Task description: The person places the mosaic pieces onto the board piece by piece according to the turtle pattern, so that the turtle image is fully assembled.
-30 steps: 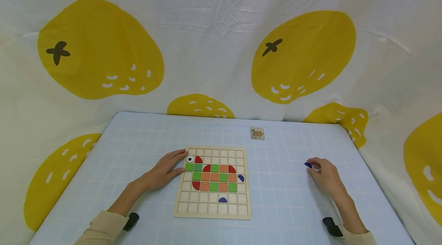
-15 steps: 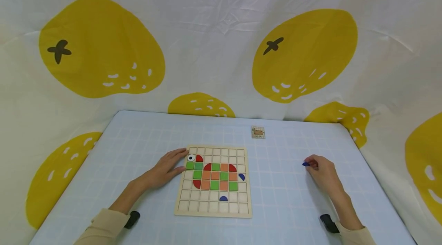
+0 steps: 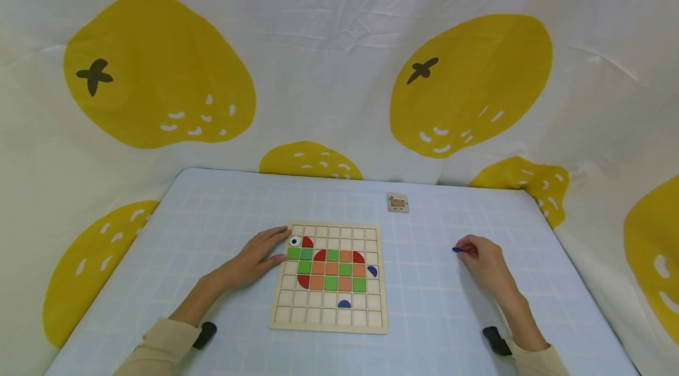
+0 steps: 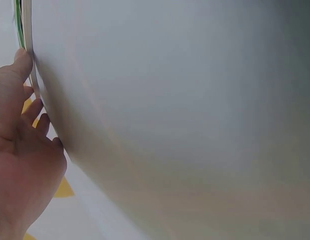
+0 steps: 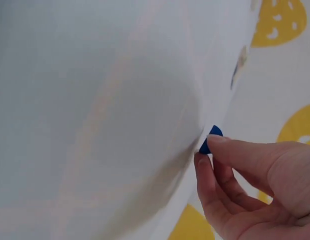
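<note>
A square wooden grid board (image 3: 306, 317) lies on the table, bearing green, orange and red tiles, a round eye tile (image 3: 294, 241) and two blue half-circle tiles: one (image 3: 372, 271) at the right side, another (image 3: 344, 304) lower down. My left hand (image 3: 253, 261) rests against the board's left edge with relaxed fingers; the left wrist view has that hand (image 4: 24, 145) touching the edge. Right of the board, my right hand (image 3: 485, 262) pinches a blue half-circle tile (image 5: 213, 140) between thumb and fingers, just above the table. Part of that tile is covered by the thumb.
A small printed card (image 3: 398, 203) with a grid picture lies behind the board, towards the table's back edge. The table (image 3: 424, 317) has a pale checked cover. A white cloth with yellow fruit shapes (image 3: 472, 84) hangs behind it.
My right hand has moved left towards the board, carrying the blue half-circle tile, which has turned to show its edge. The left hand stays at the board's edge. The view has shifted slightly.
</note>
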A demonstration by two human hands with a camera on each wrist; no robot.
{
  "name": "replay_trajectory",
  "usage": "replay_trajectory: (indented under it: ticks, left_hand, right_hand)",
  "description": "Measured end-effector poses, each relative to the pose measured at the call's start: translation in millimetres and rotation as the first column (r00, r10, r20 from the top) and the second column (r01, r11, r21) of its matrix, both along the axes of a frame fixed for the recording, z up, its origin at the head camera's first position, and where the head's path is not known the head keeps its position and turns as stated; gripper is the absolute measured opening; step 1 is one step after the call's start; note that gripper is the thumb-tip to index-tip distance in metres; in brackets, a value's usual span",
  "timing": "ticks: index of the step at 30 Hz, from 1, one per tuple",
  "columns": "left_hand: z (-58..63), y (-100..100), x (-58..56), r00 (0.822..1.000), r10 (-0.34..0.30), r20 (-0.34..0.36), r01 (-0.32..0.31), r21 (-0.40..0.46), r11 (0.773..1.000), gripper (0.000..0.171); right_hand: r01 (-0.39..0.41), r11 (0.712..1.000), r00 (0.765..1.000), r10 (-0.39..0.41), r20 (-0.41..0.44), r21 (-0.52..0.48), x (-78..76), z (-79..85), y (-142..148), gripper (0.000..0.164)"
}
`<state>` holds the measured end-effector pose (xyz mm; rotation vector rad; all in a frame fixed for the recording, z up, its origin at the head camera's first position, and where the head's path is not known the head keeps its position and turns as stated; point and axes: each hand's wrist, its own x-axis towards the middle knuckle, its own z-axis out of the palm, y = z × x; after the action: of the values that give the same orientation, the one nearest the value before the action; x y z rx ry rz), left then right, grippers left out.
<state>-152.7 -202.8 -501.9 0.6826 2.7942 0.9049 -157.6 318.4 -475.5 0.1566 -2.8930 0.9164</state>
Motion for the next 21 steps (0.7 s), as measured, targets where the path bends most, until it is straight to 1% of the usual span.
replay_trajectory:
  ticks: [4,8,16,21]
  left_hand:
    - [0.9,0.2,0.2,1.0,0.0,0.002,0.0,0.001,1.0,0.063]
    - [1.2,0.3,0.2,1.0,-0.002,0.001,0.002,0.0,1.0,0.063]
    - [0.3,-0.1,-0.2,1.0,-0.003,0.003,0.003,0.0,1.0,0.063]
    - [-0.6,-0.8,-0.4,1.0,-0.004,0.001,0.004,-0.005,1.0,0.063]
  right_hand:
    - [-0.013,1.0,1.0,0.013,-0.005,-0.003,-0.3,2.4,-9.6,0.012]
    - [-0.042,0.999,0.999,0.042,-0.024,-0.008,-1.9,5.3,-19.6,0.012]
    - [-0.07,0.997,0.997,0.069,-0.019,-0.026,-6.2,8.6,-43.7,0.013]
    - [-0.112,0.992,0.993,0.11,-0.036,-0.051,-7.7,10.0,-58.7,0.013]
